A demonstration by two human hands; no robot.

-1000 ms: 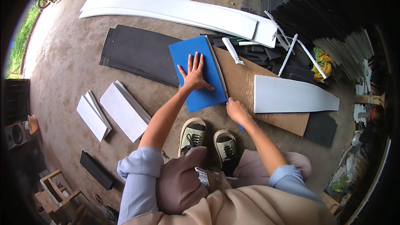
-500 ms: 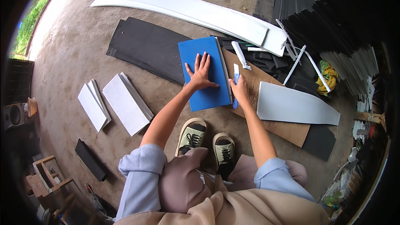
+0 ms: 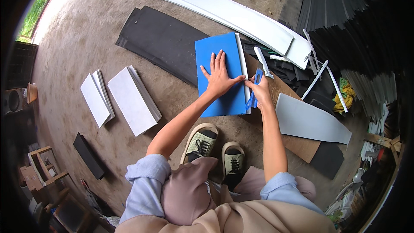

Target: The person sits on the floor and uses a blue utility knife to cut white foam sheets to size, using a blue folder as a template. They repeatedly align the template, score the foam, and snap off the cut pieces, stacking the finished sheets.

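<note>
My left hand (image 3: 221,80) presses flat on a blue rectangular sheet (image 3: 219,45), fingers apart, its thumb reaching the right edge. A white sheet (image 3: 242,56) sticks out from under that edge as a narrow strip. Closed around a blue utility knife (image 3: 251,99), my right hand (image 3: 261,91) is beside the strip, its fingertips close to my left thumb. The knife's blade end points away from me. Beneath lies a brown board (image 3: 284,136), mostly covered on its left.
A black sheet (image 3: 164,39) lies left of the blue one, long white sheets (image 3: 207,6) beyond. Two white stacks (image 3: 134,101) sit at left. To the right are a pale grey sheet (image 3: 308,118), white offcut strips (image 3: 315,80), a yellow cloth (image 3: 343,95) and piled black sheets (image 3: 345,26).
My right hand with the knife has come up against the sheets' right edge, near my left thumb. More of the white layer shows there. My left hand stays spread on the blue sheet.
</note>
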